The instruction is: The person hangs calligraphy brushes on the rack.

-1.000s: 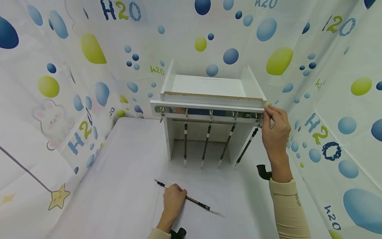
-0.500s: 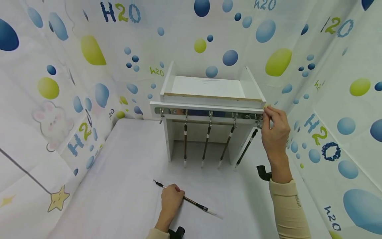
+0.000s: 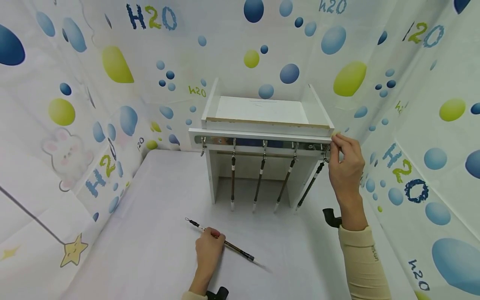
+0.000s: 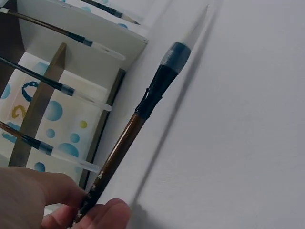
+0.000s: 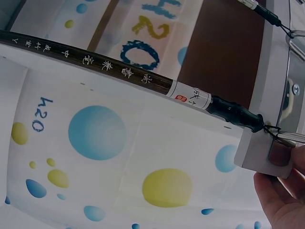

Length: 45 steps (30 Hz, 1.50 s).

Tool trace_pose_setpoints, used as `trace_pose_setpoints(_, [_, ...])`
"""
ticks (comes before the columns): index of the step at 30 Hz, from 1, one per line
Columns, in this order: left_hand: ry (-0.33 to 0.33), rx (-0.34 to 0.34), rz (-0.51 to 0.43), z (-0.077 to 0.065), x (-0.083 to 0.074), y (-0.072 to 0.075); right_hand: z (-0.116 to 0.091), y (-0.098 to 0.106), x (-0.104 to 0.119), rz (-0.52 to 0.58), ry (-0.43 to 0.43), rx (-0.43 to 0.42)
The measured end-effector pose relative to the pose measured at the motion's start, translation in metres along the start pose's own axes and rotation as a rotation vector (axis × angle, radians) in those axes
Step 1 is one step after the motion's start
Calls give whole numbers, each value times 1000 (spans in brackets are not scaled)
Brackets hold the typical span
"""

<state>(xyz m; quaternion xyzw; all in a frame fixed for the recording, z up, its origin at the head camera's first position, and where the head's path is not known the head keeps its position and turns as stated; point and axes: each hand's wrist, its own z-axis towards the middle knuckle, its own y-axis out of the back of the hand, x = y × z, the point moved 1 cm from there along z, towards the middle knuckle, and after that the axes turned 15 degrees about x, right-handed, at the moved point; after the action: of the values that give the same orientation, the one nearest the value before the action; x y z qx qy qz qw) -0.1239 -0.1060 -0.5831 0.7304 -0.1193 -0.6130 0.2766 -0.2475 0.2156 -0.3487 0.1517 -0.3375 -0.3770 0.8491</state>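
My left hand (image 3: 210, 252) pinches a calligraphy brush (image 3: 240, 251) by its shaft. The brush slants, its hanging loop at upper left and its pale bristle tip at lower right; in the left wrist view its shadow falls beside it on the white surface. My right hand (image 3: 346, 166) grips the right end of the front rail (image 3: 255, 134) of a white shelf, thumb and fingers around the corner. Close by it, a brush (image 3: 310, 186) hangs by a cord loop from a hook; the right wrist view shows white lettering along that dark shaft (image 5: 114, 67).
Three more brushes hang from the rail, one being the leftmost brush (image 3: 233, 179). A bare hook (image 3: 203, 146) is at the rail's left end. Above the rail stands an open white tray (image 3: 262, 109). A patterned curtain (image 3: 123, 37) surrounds the white surface (image 3: 150, 200).
My left hand has shifted left and slightly upward with the brush, most of it in the last half second. My right hand has stayed on the rail's end.
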Motion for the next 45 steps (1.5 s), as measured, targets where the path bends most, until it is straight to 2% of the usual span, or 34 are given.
trace_pose_setpoints(9, [-54,-53,-230,7,-17,23,1,1,2,13,0,-13])
trace_pose_setpoints(13, [-105,-56,-274,9,-30,37,1,1,1,32,4,-24])
trace_pose_setpoints(18, [-176,-70,-255,10,-47,57,1,0,0,44,10,-29])
trace_pose_setpoints(24, [-257,-130,-220,10,-65,78,0,0,1,45,0,-21])
trace_pose_setpoints(27, [-278,-145,-229,9,-74,88,0,0,2,40,-2,-17])
trace_pose_setpoints(31, [-273,-160,-233,8,-83,98,1,0,2,35,0,-16])
trace_pose_setpoints(37, [-295,-160,-194,8,-90,105,1,1,2,36,0,-19])
trace_pose_setpoints(45, [-336,-128,-126,9,-95,104,1,0,1,41,-4,-22])
